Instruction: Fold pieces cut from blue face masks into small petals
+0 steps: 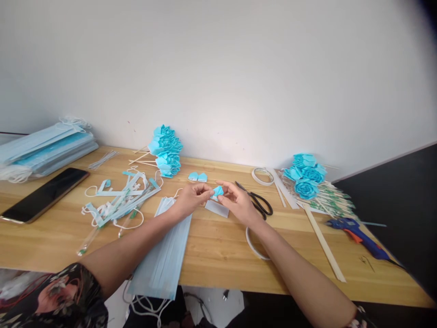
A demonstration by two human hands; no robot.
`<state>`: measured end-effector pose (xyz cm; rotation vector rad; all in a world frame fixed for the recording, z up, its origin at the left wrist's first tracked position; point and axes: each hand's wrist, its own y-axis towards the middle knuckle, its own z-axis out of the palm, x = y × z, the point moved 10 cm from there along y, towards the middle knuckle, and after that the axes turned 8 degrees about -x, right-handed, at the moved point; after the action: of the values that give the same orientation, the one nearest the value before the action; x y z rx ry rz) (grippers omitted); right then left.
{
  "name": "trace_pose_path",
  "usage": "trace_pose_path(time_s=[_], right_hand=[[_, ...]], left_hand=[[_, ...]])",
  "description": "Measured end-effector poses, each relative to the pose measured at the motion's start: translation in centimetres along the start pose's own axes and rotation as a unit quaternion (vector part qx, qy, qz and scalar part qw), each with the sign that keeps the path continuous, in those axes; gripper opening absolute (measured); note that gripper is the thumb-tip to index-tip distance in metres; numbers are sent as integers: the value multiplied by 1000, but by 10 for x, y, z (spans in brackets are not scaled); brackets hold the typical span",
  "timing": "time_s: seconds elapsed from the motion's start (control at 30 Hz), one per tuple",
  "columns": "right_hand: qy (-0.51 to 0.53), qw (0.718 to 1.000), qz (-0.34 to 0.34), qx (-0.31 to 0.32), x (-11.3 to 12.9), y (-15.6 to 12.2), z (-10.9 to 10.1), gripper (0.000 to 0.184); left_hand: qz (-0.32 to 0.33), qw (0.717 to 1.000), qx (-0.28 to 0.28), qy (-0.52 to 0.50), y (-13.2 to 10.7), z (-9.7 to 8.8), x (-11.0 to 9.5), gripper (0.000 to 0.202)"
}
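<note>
Between my two hands is a small folded blue petal piece (217, 192), which looks like cut mask fabric. My left hand (194, 198) pinches its left side between thumb and forefinger. On its right side the fingers of my right hand (237, 200) are closed round the edge. Just below lies a small white paper rectangle (217, 208) on the table. Two loose blue petals (197, 176) rest behind my left hand. Black-handled scissors (259, 202) lie beside my right hand. Under my left forearm is a stack of blue face masks (167, 255).
Blue fabric flowers on sticks (166, 150) lean at the back wall; more blue flowers (305, 175) lie right. Mask scraps (123, 196), a phone (44, 193) and bagged masks (48, 146) fill the left. Tape rolls (262, 176), a wooden strip (323, 243) and a blue glue gun (358, 234) lie right.
</note>
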<state>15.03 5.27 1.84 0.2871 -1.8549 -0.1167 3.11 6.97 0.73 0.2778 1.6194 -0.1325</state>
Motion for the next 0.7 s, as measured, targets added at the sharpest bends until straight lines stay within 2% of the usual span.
trace_pose_path(time_s=[0.13, 0.37, 0.57, 0.7], right_hand=[[25, 1000, 9, 4, 3, -1, 1, 39], [18, 999, 13, -24, 3, 0, -6, 35], [-1, 999, -1, -50, 5, 0, -11, 32], [-3, 999, -5, -53, 6, 1, -11, 32]], left_hand=[[2, 1000, -11, 14, 0, -2, 0, 33], [12, 999, -10, 30, -1, -1, -1, 34], [8, 999, 9, 30, 0, 3, -1, 49], [-9, 999, 9, 35, 0, 3, 3, 43]])
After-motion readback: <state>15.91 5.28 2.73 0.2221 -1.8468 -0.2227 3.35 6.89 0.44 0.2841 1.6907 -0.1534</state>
